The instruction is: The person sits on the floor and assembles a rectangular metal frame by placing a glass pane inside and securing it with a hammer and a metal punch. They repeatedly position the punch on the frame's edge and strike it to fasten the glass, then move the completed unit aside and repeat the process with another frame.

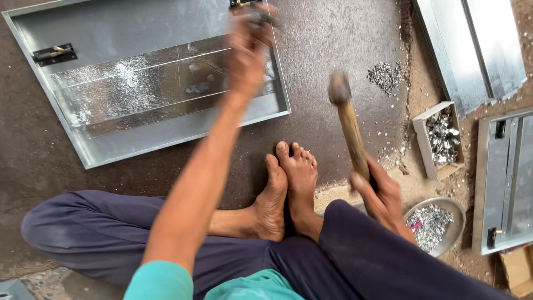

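**Hammer up in right hand, left hand on blurred latch at panel's far edge**

Right hand (383,194) wrapped tight round the wooden handle of a hammer (348,125); head raised & motion-blurred, so its shape is hard to read. Left hand (248,50) reaches out w/ arm straight, fingers closed on a small dark part at the top edge of the sheet-metal panel (166,128). Hand and part are both smeared; can't tell exactly what's pinched. Looks like a brass bolt latch, cut off by the frame top. A second latch (54,53) sits clear on the panel's left side. Panel lies flat on dark floor, its top-left corner out of frame.

Near right hand: steel bowl (436,225) of small metal bits, partly behind the knee; cardboard box (441,139) w/ more bits; loose pile (384,75) on floor. More panels (477,44) at right edge, cropped. Bare feet (288,189) crossed in the middle.
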